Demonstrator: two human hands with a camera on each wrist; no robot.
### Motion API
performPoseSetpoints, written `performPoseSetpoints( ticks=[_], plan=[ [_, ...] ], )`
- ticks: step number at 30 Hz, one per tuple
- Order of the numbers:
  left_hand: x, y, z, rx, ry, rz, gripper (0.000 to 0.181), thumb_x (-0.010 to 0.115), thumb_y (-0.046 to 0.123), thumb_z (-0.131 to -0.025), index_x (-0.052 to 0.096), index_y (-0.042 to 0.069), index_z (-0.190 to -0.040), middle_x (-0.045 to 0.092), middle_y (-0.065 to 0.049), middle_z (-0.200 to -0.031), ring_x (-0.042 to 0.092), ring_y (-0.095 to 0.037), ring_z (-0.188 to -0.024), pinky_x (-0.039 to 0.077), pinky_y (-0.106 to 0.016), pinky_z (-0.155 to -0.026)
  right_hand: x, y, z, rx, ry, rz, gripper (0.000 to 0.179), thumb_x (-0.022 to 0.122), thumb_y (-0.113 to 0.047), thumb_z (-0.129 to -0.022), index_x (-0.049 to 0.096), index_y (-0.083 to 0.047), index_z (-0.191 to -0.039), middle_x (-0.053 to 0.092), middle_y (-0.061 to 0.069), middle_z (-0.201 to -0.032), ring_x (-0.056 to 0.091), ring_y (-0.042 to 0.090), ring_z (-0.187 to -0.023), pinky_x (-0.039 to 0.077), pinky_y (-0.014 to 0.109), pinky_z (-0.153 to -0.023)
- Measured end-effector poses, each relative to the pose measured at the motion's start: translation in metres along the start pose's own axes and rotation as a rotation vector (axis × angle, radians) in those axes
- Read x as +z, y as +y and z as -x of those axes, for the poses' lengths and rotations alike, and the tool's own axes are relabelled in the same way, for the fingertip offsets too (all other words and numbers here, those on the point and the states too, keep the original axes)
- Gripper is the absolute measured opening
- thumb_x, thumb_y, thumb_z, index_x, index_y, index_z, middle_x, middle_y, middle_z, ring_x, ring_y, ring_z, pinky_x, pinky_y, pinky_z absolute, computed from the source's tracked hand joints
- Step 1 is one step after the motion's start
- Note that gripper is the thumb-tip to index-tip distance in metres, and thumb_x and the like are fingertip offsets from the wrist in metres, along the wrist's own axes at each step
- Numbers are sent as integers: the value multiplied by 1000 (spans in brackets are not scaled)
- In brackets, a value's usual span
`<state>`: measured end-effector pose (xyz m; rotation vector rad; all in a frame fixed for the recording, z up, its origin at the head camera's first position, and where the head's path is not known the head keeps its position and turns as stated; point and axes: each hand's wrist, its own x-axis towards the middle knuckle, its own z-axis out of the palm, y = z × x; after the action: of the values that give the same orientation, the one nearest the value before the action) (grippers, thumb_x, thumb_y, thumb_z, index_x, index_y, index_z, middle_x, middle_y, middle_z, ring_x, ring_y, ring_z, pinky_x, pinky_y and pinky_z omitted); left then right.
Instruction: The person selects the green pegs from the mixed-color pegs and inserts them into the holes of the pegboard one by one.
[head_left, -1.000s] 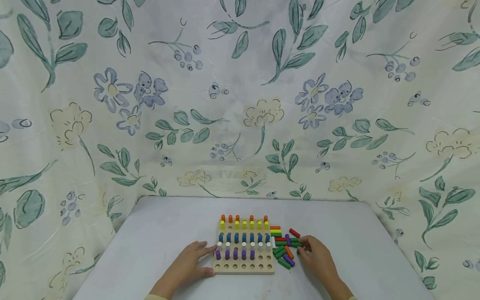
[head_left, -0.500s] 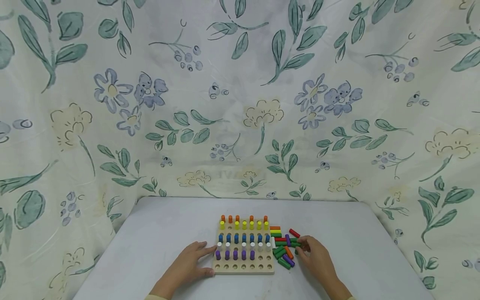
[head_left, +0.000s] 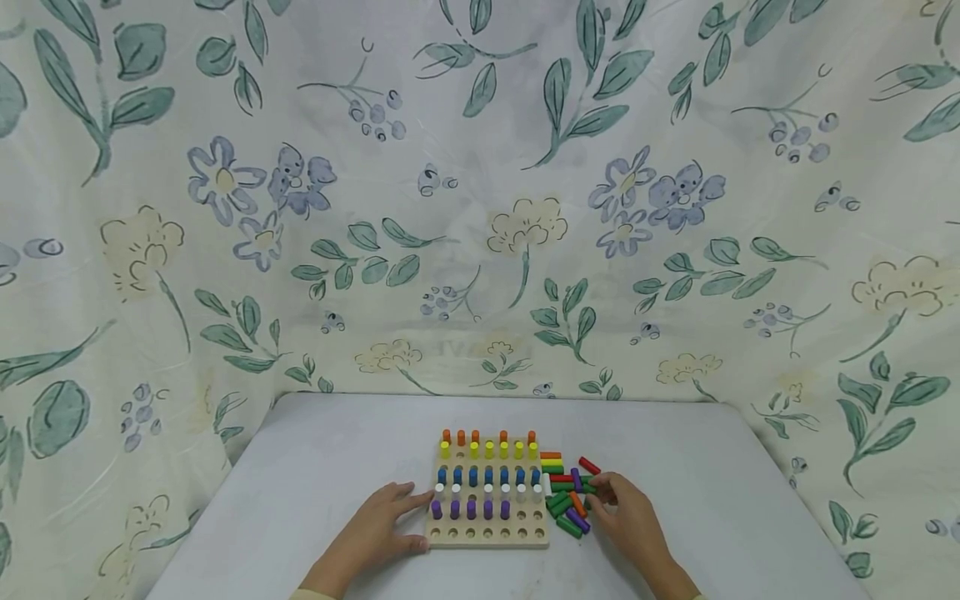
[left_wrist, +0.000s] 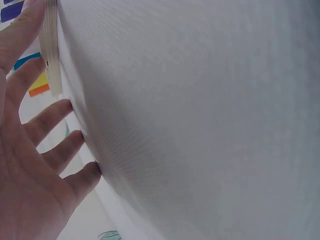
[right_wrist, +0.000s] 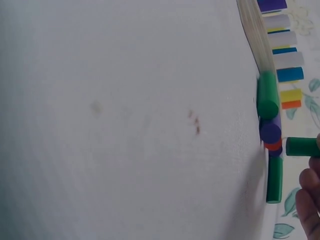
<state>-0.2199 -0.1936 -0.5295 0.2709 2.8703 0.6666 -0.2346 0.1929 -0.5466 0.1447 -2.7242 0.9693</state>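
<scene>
Shifts right grip (head_left: 628,512) slightly toward left edge of worktop (head_left: 337,450), pinching green peg (right_wrist: 302,146); rests left grip (head_left: 378,521), unclenched, against board (head_left: 487,546). Probably fetching; likely calls next for carrying to hole (head_left: 470,532).

White tabletop (right_wrist: 140,165) fills most of view, reddish-brown specks (right_wrist: 196,124) just right of centre. At upper right, wooden board (right_wrist: 256,40) seen edge-on; board pegs (right_wrist: 288,60) in purple, white, blue, yellow and orange jut rightward. Below board, loose pegs bunched: blurred green peg (right_wrist: 270,107), purple peg (right_wrist: 270,132) end-on, red-orange peg (right_wrist: 273,145), lower green peg (right_wrist: 274,181). At right edge, right hand (right_wrist: 310,187), partly cut off, pinches held green peg (right_wrist: 301,146) beside bunch. Behind, floral cloth (right_wrist: 312,50).
</scene>
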Motion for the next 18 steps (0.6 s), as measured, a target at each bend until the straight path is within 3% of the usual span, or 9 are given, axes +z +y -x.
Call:
performPoseSetpoints(
  ticks=[11,18],
  plan=[
    [0,0,0,9,-1,1,79,83,53,-73,62,21,-142,50,-18,-151,35,-49,-143,29,-68,-115,1,-8,3,6,-32,-38,18,78,-13,-90,67,-9,-104,67,-5,-95,63,10,-86,60,29,-78],
    [-2,2,2,5,-1,4,77,84,52,-74,62,21,-142,50,-17,-151,35,-48,-143,29,-68,-114,5,-7,4,-32,-24,-49,18,78,-12,-90,67,-10,-105,67,-5,-96,64,10,-87,60,28,-77]
  ],
)
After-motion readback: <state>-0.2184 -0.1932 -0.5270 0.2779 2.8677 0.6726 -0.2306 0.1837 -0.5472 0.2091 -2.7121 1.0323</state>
